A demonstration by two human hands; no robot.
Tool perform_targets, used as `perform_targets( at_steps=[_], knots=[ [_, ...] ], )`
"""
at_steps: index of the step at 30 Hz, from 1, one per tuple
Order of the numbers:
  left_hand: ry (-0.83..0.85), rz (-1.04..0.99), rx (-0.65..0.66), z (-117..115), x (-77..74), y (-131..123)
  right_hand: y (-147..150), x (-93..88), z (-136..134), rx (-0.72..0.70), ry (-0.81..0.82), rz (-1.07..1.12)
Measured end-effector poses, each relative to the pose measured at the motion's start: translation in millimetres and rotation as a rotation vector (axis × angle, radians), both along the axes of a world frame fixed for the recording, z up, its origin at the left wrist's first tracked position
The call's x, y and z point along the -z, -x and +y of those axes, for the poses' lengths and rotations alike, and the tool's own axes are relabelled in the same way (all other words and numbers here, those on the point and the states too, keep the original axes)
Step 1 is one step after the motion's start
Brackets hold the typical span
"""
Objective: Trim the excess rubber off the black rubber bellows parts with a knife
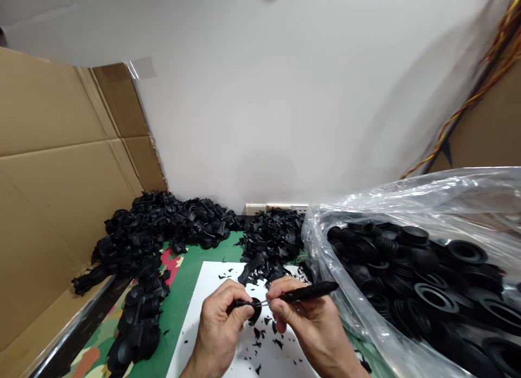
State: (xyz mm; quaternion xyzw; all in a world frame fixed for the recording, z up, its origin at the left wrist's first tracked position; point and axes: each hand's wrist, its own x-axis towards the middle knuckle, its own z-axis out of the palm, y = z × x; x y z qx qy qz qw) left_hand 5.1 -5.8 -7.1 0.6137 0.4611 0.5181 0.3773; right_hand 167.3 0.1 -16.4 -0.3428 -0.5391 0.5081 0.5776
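Observation:
Between the thumb and fingers of my left hand (pixel 224 315), which is closed, is a small round black rubber part (pixel 255 312). My right hand (pixel 303 315) is closed round a slim tool with a black handle (pixel 311 291). The tool's thin metal end reaches left to the rubber part; its exact shape is too small to make out. Both hands are close together over a white sheet (pixel 195 313), which is strewn with small black rubber scraps (pixel 278 343). My fingers partly cover the rubber part.
A heap of ribbed black rubber parts (pixel 150 231) lies at the back left, with a row (pixel 140 323) running forward. Black trimmings (pixel 277 237) are piled behind the sheet. To the right, a clear plastic bag (pixel 321 242) holds ribbed parts. Cardboard (pixel 61 166) stands at left.

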Motion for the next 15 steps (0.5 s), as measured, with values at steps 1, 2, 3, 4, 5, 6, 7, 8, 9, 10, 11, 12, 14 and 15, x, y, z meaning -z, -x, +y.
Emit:
perform_targets(
  at_steps=[1, 2, 3, 4, 5, 6, 7, 8, 9, 10, 11, 12, 14, 15],
  knots=[
    [-0.006, 0.005, 0.001, 0.0, -0.2, -0.4, 1.7, -0.2, -1.4, 0.01, -0.017, -0.008],
    [-0.012, 0.011, 0.003, -0.1, -0.3, -0.8, 3.5, -0.4, -3.1, 0.025, -0.04, -0.018],
    [-0.016, 0.017, 0.005, -0.2, -0.3, -1.2, 5.0, -0.5, -4.7, 0.049, -0.076, -0.034],
    [-0.019, 0.024, 0.009, -0.4, -0.3, -1.7, 5.9, -0.4, -5.9, 0.083, -0.127, -0.061],
    [-0.019, 0.029, 0.013, -0.8, -0.3, -2.0, 5.9, -0.2, -6.3, 0.119, -0.193, -0.102],
    [-0.017, 0.033, 0.017, -1.1, -0.2, -2.3, 4.6, 0.2, -5.7, 0.163, -0.269, -0.149],
    [-0.017, 0.037, 0.019, -1.5, -0.2, -2.6, 2.1, 0.9, -4.0, 0.216, -0.34, -0.197],
    [-0.019, 0.04, 0.018, -1.7, -0.3, -2.7, -1.4, 1.7, -1.5, 0.267, -0.393, -0.234],
    [-0.021, 0.043, 0.014, -1.8, -0.5, -2.9, -5.6, 2.8, 1.6, 0.327, -0.418, -0.247],
    [-0.024, 0.048, 0.008, -1.7, -0.7, -2.9, -10.0, 3.9, 4.8, 0.373, -0.4, -0.242],
    [-0.028, 0.054, 0.001, -1.4, -0.8, -3.0, -14.0, 4.9, 7.8, 0.397, -0.35, -0.22],
    [-0.029, 0.06, -0.003, -1.1, -0.9, -2.9, -17.1, 5.8, 10.0, 0.403, -0.274, -0.186],
    [-0.022, 0.067, -0.005, -0.6, -0.5, -2.4, -19.9, 6.5, 12.1, 0.348, -0.124, -0.106],
    [-0.02, 0.068, -0.004, -0.5, 0.0, -1.9, -19.7, 6.2, 12.1, 0.304, -0.069, -0.066]
  ],
)
